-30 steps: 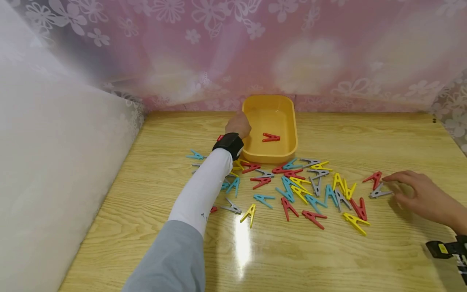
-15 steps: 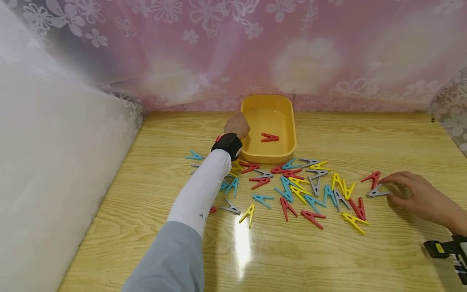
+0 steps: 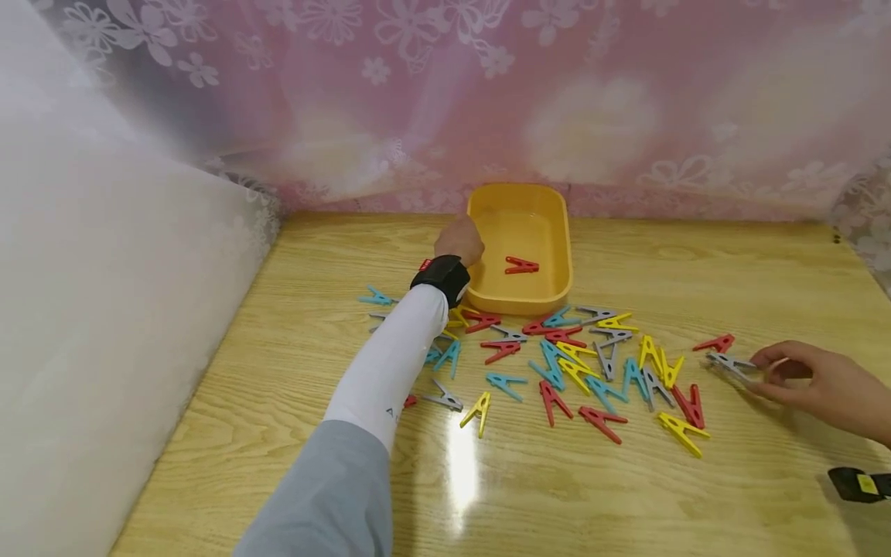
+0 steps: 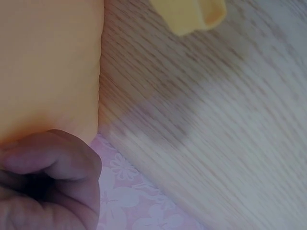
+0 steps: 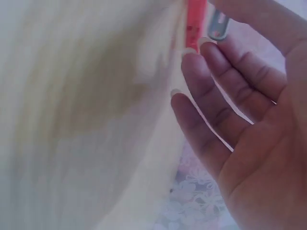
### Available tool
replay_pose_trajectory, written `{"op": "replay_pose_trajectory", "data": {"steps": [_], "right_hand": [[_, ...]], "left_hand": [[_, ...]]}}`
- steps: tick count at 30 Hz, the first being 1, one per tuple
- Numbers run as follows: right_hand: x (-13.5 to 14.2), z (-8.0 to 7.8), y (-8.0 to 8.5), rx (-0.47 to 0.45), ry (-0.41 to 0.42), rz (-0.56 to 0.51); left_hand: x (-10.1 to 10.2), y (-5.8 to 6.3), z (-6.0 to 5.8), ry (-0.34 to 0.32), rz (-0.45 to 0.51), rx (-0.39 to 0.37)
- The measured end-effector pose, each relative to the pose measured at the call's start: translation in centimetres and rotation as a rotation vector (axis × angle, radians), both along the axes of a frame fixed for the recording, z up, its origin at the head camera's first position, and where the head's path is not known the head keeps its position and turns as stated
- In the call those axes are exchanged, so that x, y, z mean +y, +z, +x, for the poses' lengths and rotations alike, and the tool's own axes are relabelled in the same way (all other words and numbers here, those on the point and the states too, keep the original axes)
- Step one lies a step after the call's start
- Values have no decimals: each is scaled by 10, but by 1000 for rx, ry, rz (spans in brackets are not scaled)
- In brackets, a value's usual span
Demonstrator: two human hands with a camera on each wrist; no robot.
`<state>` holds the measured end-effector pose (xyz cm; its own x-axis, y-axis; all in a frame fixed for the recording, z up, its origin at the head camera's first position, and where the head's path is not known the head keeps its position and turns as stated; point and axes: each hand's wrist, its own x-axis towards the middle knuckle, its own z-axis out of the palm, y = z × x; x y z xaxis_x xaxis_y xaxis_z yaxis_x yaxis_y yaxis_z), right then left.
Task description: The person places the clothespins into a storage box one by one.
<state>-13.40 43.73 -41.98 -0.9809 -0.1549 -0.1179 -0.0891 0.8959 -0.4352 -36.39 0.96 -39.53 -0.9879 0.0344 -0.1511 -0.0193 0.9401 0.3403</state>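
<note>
Your right grip (image 3: 828,387) is clamped: thumb and index finger pinch the grey peg (image 3: 721,360) by its leg end, over the right part of the desk (image 3: 626,503). Can't tell if the peg is fully off the wood. A red peg (image 3: 724,341) lies just beyond it; contact between them unclear. Right wrist view shows the other fingers spread loosely.

Your left grip (image 3: 459,240) is curled on the left rim of the yellow tray (image 3: 518,220). The tray stands at the back of the desk, near the pink curtain (image 3: 626,116), one red clip (image 3: 530,267) lying inside.

In the way: loose pegs (image 3: 547,389) in red, yellow, blue and grey lie scattered in front of the tray and out toward your right hand, several overlapping. The nearest ones sit just below the tray's front wall. Your left sleeve (image 3: 390,363) crosses the left end of the scatter and hides some of it; a blue peg (image 3: 377,296) shows on its far side.
</note>
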Motion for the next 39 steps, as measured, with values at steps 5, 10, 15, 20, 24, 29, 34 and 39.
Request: {"op": "replay_pose_trajectory", "data": {"steps": [5,10,15,20,24,29,34,39], "right_hand": [[-22,-18,13,75,-22,-79],[-63,-50,28,147,-32,-161],[-108,-81,35,180,10,-258],[-148,-106,35,194,67,-309],[-171,-120,33,226,93,-339],[-191,-132,34,277,128,-312],[-206,-141,32,268,174,-260],[-211,-142,30,240,192,-240]], "left_hand": [[-2,-1,-2,-5,-23,-1],[-3,0,-1,-4,-18,-3],[-3,-1,1,3,-2,-6],[-1,0,2,-4,22,-10],[1,3,2,-4,19,-14],[3,6,1,6,17,-9],[3,4,1,-13,24,-10],[-2,1,-1,-7,20,-12]]}}
